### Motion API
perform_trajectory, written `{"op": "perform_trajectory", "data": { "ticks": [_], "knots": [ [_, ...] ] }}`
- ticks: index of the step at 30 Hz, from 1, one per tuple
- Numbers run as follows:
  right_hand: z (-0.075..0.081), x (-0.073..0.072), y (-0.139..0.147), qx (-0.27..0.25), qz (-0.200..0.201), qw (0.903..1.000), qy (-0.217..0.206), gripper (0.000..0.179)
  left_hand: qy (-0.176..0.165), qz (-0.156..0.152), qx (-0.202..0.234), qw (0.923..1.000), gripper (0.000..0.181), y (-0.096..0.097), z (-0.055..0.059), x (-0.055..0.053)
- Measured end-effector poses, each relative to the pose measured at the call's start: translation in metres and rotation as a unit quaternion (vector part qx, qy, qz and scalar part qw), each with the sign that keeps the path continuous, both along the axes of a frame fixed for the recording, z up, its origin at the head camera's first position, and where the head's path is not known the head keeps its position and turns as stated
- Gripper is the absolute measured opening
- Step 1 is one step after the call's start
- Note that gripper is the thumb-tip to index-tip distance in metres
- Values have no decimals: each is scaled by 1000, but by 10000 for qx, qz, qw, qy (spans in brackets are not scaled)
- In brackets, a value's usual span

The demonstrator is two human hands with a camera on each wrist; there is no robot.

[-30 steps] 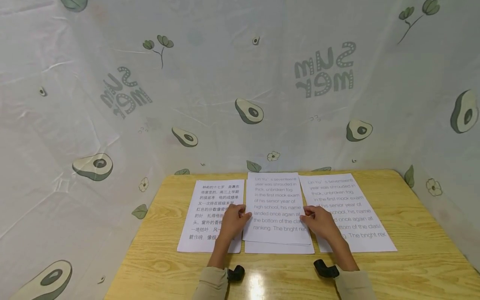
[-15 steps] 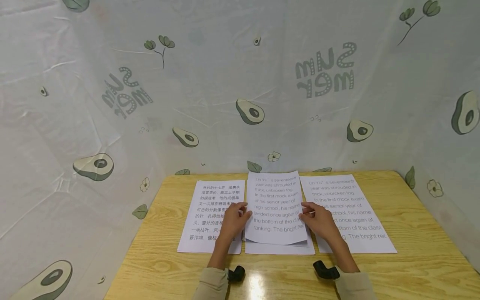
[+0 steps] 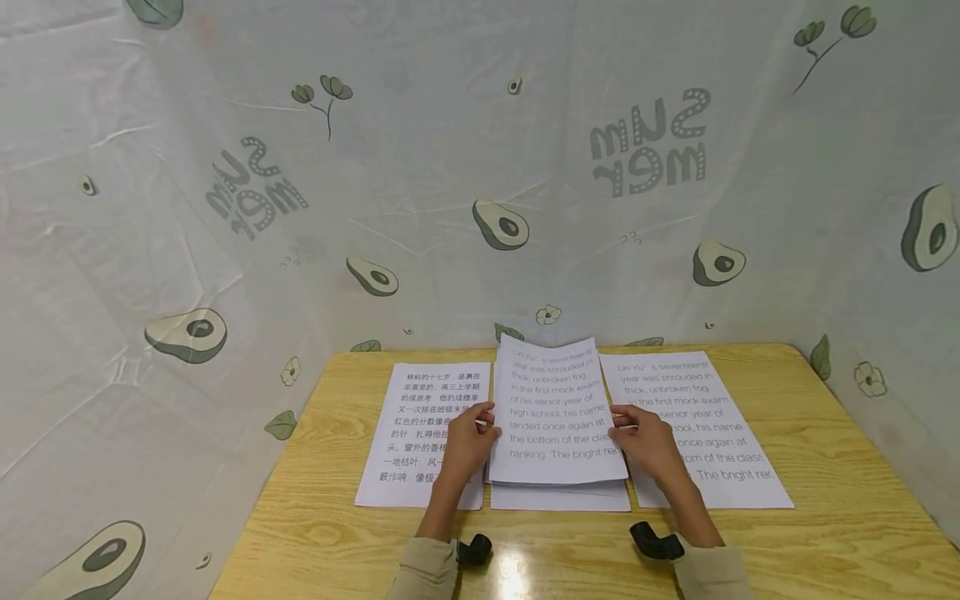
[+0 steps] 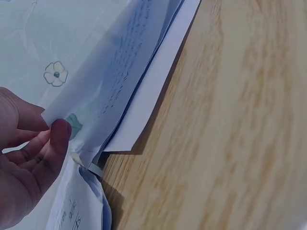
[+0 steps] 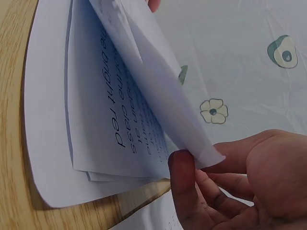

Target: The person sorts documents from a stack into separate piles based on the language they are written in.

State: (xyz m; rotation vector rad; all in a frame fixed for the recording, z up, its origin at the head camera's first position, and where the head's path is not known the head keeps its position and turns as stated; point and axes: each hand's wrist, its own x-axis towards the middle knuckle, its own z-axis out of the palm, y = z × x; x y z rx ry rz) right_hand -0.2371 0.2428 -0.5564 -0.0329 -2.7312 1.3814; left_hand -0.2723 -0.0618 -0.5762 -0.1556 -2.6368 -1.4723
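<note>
Between my two hands a printed sheet of paper (image 3: 555,408) with English text is raised and bowed, its far corners curling up. My left hand (image 3: 467,442) pinches its left edge between thumb and fingers, and my right hand (image 3: 647,442) pinches the right edge. Beneath lies the middle paper stack (image 3: 558,498), its near edge showing. In the right wrist view a lower sheet (image 5: 91,120) with large print shows under the lifted paper, below my right hand's fingertips (image 5: 183,165). The left wrist view has the lifted sheet (image 4: 120,62) angled up from the pile.
A stack of Chinese-printed paper (image 3: 375,487) lies to the left, partly under my left arm. At the right is an English-printed sheet (image 3: 742,487). All rest on the wooden table (image 3: 840,483), with a patterned cloth (image 3: 420,167) hanging behind.
The top sheet has lifted, its far corners rising and its surface bowing more. My right hand has shifted slightly right; the left has barely moved. The side papers stay put.
</note>
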Motion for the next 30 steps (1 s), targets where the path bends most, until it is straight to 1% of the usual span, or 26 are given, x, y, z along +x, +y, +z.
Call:
{"op": "perform_trajectory", "data": {
  "ticks": [4,7,12,17,25,30],
  "knots": [
    [0,0,0,-9,-18,10000,4,44,45,-14,-22,10000,45,1,1,1],
    [-1,0,0,27,-17,10000,66,42,51,-21,42,10000,44,2,2,2],
    [-1,1,0,76,-3,9998,162,40,44,-90,328,9994,42,2,1,1],
    [1,2,-1,110,12,9996,268,38,-40,-86,519,9986,42,2,3,0],
    [4,1,-2,64,-129,9996,253,38,-50,-55,720,9974,42,2,9,2],
    [6,1,-1,-15,-219,9995,209,40,37,-40,751,9972,42,1,12,3]
  ]
}}
